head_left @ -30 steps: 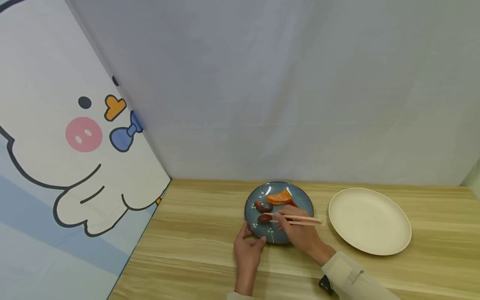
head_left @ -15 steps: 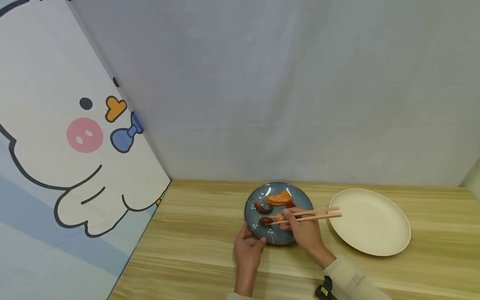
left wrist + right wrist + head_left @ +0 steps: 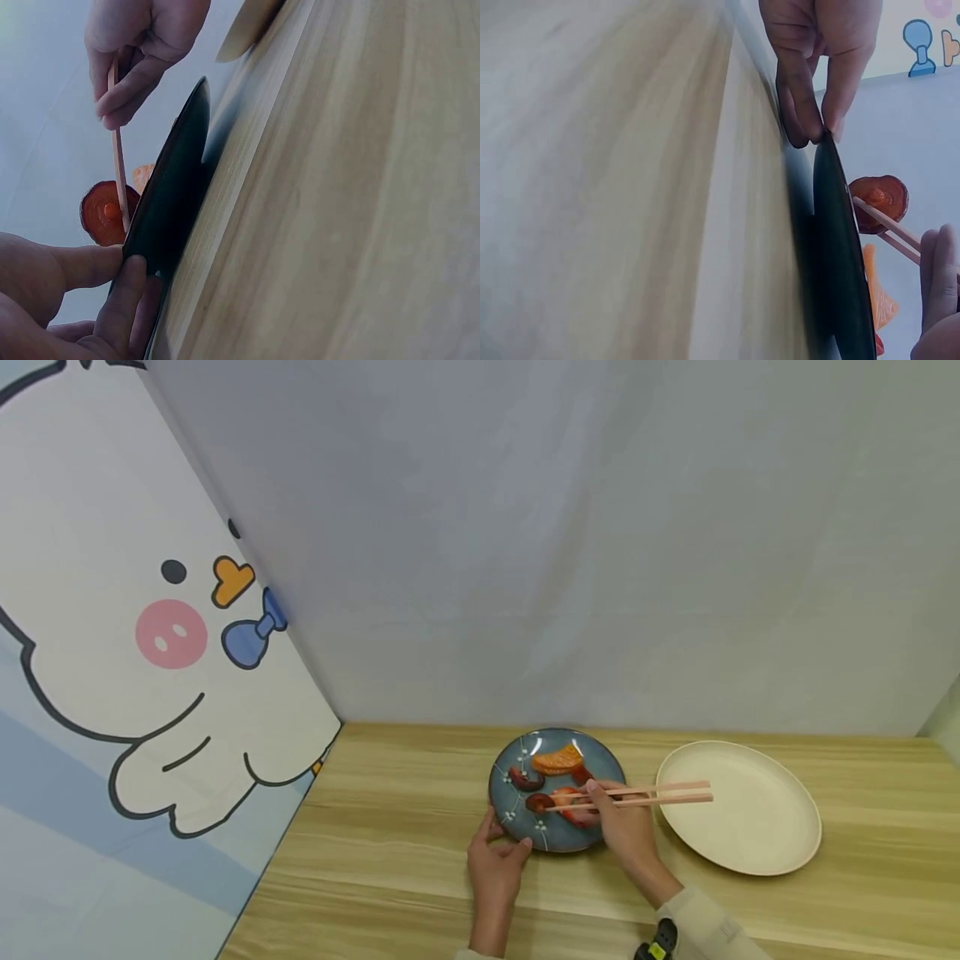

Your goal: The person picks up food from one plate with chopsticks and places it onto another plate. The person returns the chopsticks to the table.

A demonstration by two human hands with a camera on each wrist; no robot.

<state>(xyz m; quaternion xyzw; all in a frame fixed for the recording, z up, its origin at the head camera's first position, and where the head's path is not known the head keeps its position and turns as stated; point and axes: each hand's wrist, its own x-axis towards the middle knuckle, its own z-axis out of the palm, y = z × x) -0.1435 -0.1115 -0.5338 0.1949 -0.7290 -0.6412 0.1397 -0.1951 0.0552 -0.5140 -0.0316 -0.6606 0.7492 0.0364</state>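
In the head view my left hand (image 3: 497, 867) pinches the near-left rim of a blue patterned plate (image 3: 551, 841) between thumb and fingers. My right hand (image 3: 628, 833) holds a pair of light wooden chopsticks (image 3: 678, 795), their tips at a round brown mushroom (image 3: 537, 802) on the plate's left part. In the right wrist view the chopsticks (image 3: 892, 223) meet the mushroom (image 3: 885, 196), whose stem side shows, standing on edge. Another brown curved piece (image 3: 527, 778), an orange slice (image 3: 557, 760), a dark red piece (image 3: 581, 774) and a red-orange piece (image 3: 577, 816) share the plate.
A cream oval plate (image 3: 738, 814) stands to the right of the blue one on the wooden table (image 3: 390, 843). Behind rises a grey cloth backdrop (image 3: 600, 568); a cartoon-printed panel (image 3: 247, 710) borders the left. A black device (image 3: 660, 941) sits by the right sleeve.
My right hand has shifted right and slightly down, with the chopsticks' rear ends swinging right. The mushroom has moved a little rightward, and the red-orange piece has come into view. The left hand stays.
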